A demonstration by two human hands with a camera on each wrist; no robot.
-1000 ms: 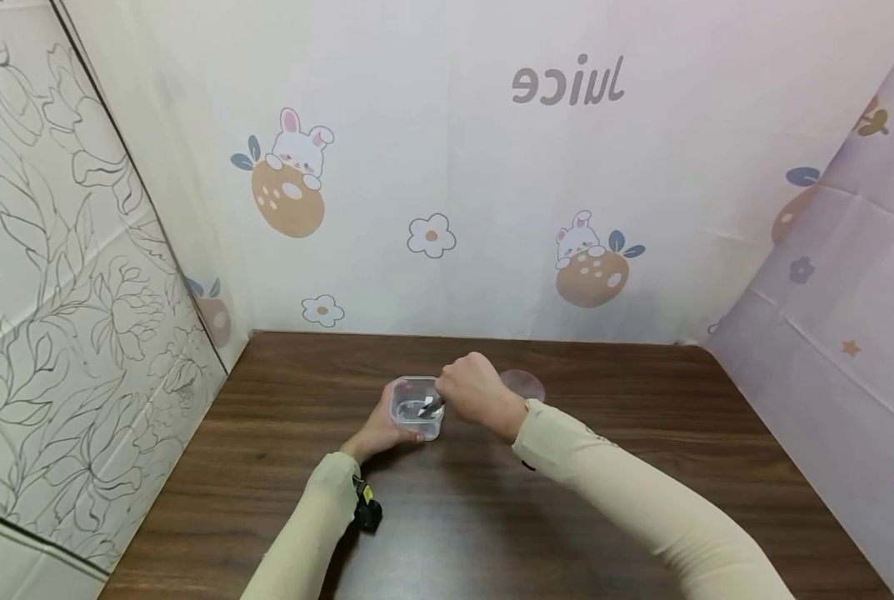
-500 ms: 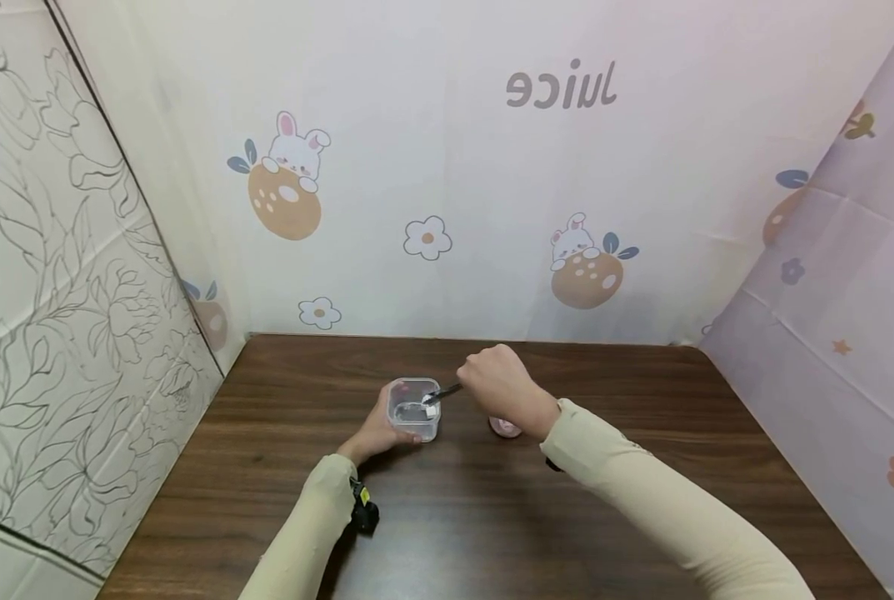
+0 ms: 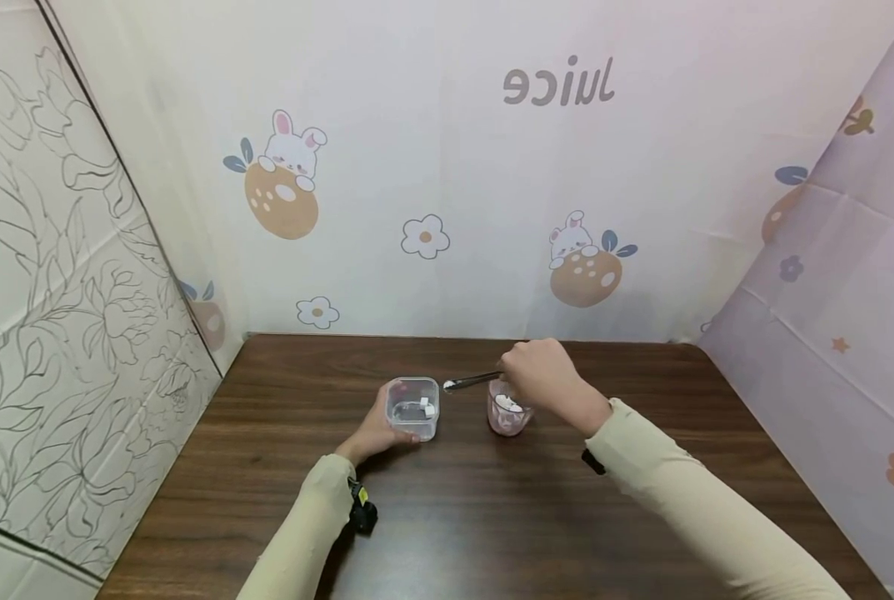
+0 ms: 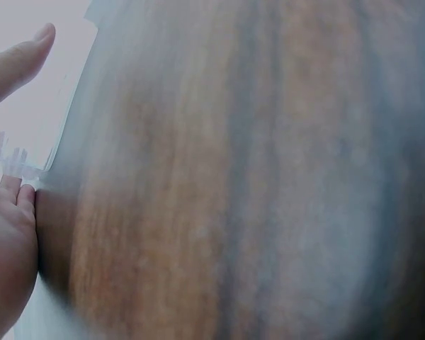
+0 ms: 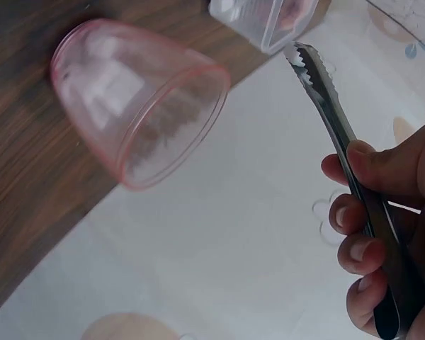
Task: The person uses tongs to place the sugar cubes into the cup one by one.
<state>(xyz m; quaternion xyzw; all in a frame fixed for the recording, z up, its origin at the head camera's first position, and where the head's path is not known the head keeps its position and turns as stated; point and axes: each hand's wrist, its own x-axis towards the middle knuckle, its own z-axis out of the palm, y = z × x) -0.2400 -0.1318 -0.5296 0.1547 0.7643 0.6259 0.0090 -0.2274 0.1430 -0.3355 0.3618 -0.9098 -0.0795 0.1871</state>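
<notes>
My left hand point(image 3: 374, 432) grips a clear square plastic container point(image 3: 415, 432) from its left side, thumb at the front. Two small white cubes point(image 3: 427, 407) lie inside it, on the right. Metal tongs point(image 3: 473, 380) are held in my right hand point(image 3: 542, 372), fingers wrapped round the arms. Their scalloped tips point(image 5: 309, 60) point left, just beyond the container's right rim, and look bright white at the end. Below the tongs stands a pink see-through cup point(image 5: 103, 106) with white pieces in it, its right side partly behind my right hand in the head view.
Both things stand on a dark brown wooden table point(image 3: 461, 517). A printed white curtain point(image 3: 364, 167) rises behind its back edge, with more patterned sheets on the left and right. A small black device point(image 3: 362, 512) is strapped to the left wrist.
My right hand has drawn the tongs up and right, out of the container and over the cup. White cubes now show in the container. My left hand stays put.
</notes>
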